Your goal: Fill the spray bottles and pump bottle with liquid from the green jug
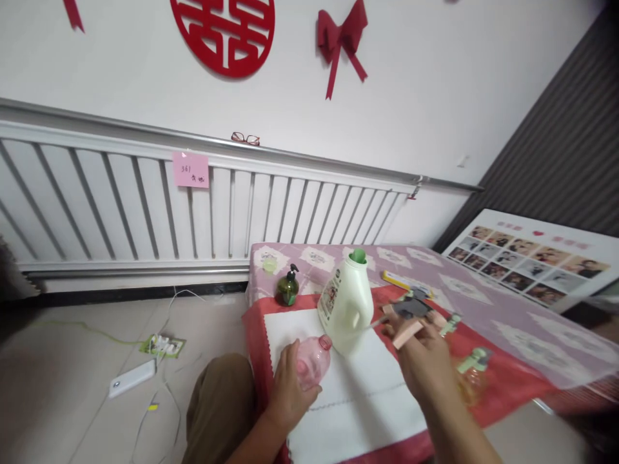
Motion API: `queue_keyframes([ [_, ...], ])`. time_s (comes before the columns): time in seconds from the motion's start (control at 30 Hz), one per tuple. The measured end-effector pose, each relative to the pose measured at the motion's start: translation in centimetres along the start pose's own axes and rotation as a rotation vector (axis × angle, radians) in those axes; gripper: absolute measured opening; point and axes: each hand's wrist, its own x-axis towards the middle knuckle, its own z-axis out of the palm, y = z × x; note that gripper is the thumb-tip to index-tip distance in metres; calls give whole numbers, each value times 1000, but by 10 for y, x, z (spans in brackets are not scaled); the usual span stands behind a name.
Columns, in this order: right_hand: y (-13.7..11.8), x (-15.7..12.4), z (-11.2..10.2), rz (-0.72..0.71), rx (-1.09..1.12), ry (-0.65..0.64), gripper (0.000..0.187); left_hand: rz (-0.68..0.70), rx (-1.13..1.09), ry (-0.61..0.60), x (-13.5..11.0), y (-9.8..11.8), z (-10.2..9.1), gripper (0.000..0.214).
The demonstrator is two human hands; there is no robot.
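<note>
Left hand [290, 380] grips the pink bottle [313, 361], mouth slanting toward the right hand [425, 351], whose fingers pinch a blurred pale piece [407, 333].

Two hands [291, 391] [424, 356], one white jug [345, 303], one pink bottle [313, 361], one dark pump bottle [287, 288], two green-topped bottles [471, 381] [449, 327], one pair of glasses [245, 138].

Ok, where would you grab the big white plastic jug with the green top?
Probably by its moulded loop handle, coming from the right: the white plastic jug stands upright, and the handle is on that side, towards the bare right hand.
</note>
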Motion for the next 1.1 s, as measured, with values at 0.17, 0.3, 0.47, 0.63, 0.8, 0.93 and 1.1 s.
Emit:
queue_keyframes([
  [0.17, -15, -2, 25, 115, 133, -29, 41, 10, -5, 15, 0, -1, 0, 92],
  [0.3, -12, -5, 30, 80, 64, -152, 43, 13, -11, 15, 0, -1, 0, 89],
  [0.47, 15, -9, 41, 112, 27, -253, 46, 9, -5, 7, 0, -1, 0, 91],
  [0.63, 38, -20, 55, 159, 41, -378, 49, -7, -2, 26, -1, 0, 1, 91],
  [0.8, 54, -27, 57, 199, 123, -554, 44, -9, 22, 38, -2, -10, 7, 91],
  [0.93, 65, -25, 54, 255, 206, -689, 45, 23, 39, 49, -2, -24, 13, 94],
  [1.1, 78, -17, 49, 411, 313, -804, 37, 11, 109, 59, -3, -33, 13, 99],
])
